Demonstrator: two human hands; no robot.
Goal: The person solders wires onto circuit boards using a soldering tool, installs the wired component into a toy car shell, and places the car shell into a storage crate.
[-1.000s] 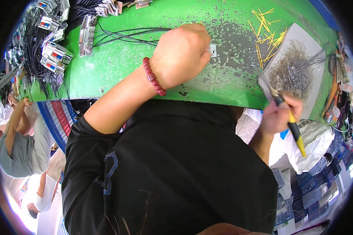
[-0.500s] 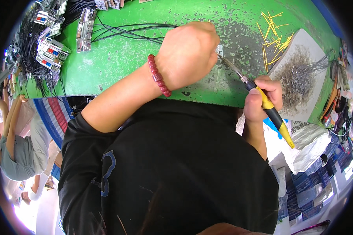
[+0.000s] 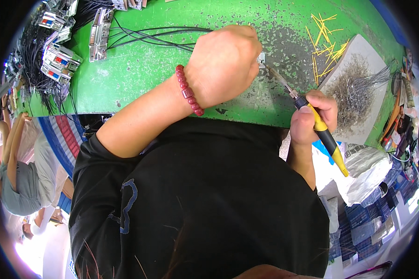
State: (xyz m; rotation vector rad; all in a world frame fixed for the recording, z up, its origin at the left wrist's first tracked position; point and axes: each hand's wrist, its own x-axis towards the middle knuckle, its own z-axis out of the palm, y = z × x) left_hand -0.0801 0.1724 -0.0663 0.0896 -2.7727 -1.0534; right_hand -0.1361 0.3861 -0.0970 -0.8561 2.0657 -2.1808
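Head view: the right hand wraps its fingers around a soldering iron, tip near a small pale part over the worktop; the left hand curls, grip hidden. A slip could burn it.

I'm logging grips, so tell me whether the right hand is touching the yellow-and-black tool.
Touching: the head view plainly shows the right hand gripping the yellow-and-black tool, pinched between thumb and fingers.
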